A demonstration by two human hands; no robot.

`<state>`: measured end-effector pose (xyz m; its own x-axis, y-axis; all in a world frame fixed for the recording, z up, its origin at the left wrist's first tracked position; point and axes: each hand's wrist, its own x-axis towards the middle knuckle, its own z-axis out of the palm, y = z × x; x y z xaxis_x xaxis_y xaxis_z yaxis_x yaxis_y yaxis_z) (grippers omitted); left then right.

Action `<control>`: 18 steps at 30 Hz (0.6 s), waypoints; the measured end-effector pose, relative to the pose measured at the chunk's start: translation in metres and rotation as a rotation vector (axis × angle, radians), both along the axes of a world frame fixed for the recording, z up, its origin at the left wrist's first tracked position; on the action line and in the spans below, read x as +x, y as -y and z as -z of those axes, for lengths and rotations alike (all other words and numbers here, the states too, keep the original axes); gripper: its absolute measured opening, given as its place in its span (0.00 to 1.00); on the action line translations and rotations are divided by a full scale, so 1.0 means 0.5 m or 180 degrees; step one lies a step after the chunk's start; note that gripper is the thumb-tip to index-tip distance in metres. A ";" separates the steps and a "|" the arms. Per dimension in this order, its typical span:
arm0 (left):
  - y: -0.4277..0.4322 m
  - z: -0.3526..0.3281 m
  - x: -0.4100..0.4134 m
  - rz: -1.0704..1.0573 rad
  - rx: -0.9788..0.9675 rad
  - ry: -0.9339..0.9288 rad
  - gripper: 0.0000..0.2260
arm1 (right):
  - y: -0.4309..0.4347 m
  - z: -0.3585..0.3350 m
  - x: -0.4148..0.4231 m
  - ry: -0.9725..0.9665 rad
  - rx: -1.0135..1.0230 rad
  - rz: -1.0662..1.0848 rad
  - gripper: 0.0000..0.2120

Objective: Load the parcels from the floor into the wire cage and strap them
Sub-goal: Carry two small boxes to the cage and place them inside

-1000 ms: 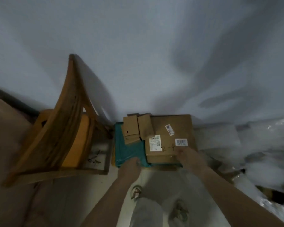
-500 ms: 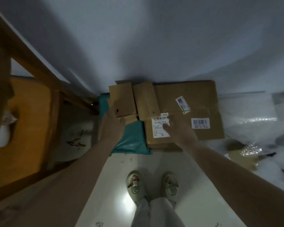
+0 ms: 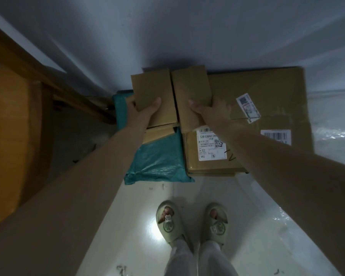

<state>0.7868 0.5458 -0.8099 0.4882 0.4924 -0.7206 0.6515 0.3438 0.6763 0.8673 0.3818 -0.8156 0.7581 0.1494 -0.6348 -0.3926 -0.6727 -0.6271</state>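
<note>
Two small cardboard parcels are gripped, one in each hand. The left small box (image 3: 153,90) is pinched by the left hand (image 3: 142,109), with the thumb laid across its top face and the fingers wrapped round its outer edge. The right small box (image 3: 191,86) is held likewise by the right hand (image 3: 209,109). Each box's long axis runs straight ahead of its hand, toward the wall (image 3: 167,32), so a plain lift back toward the body is judged sufficient. Below the left hand lies a teal mailer (image 3: 157,158) (glossy, wrinkled, soft). A large carton (image 3: 267,100), matte, stiff and labelled, lies under the right hand. No wire cage is seen.
</note>
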 end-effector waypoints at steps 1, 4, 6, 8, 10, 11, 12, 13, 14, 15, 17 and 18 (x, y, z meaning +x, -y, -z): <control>0.002 -0.001 0.000 -0.0015 -0.0055 -0.0019 0.33 | -0.001 -0.003 0.000 -0.0066 0.0159 0.0148 0.43; 0.021 -0.012 -0.001 0.0150 -0.0128 -0.0095 0.35 | 0.013 -0.010 0.006 -0.0250 0.0627 0.0660 0.44; 0.033 -0.027 -0.003 0.0257 -0.0151 -0.0133 0.36 | 0.034 -0.022 0.010 -0.0413 0.0872 0.0888 0.35; 0.040 -0.048 -0.003 0.0317 -0.0206 -0.0181 0.37 | 0.059 -0.045 0.009 -0.0542 0.1111 0.1038 0.32; 0.046 -0.081 0.002 0.0385 -0.0211 -0.0162 0.38 | 0.078 -0.085 0.006 -0.0540 0.1204 0.1087 0.33; 0.051 -0.103 0.006 0.0420 -0.0188 -0.0108 0.37 | 0.086 -0.111 0.004 -0.0542 0.1223 0.1101 0.34; 0.058 -0.129 0.011 0.0444 -0.0166 -0.0048 0.37 | 0.095 -0.138 0.003 -0.0534 0.1239 0.1106 0.34; 0.066 -0.158 0.016 0.0466 -0.0144 0.0005 0.38 | 0.103 -0.169 0.002 -0.0525 0.1256 0.1110 0.34; 0.077 -0.190 0.022 0.0474 -0.0122 0.0065 0.38 | 0.114 -0.199 0.002 -0.0527 0.1277 0.1116 0.34; 0.089 -0.225 0.027 0.0466 -0.0096 0.0134 0.38 | 0.124 -0.234 0.003 -0.0497 0.1279 0.1124 0.33; 0.119 -0.303 0.036 0.0413 -0.0041 0.0260 0.36 | 0.145 -0.307 0.009 -0.0413 0.1304 0.1137 0.32; 0.135 -0.343 0.039 0.0388 -0.0027 0.0321 0.36 | 0.158 -0.348 0.011 -0.0352 0.1334 0.1143 0.32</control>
<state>0.8062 0.4785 -0.6382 0.6140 0.4192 -0.6687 0.6176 0.2724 0.7378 0.8729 0.3028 -0.6414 0.7402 0.1507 -0.6552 -0.6295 -0.1868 -0.7542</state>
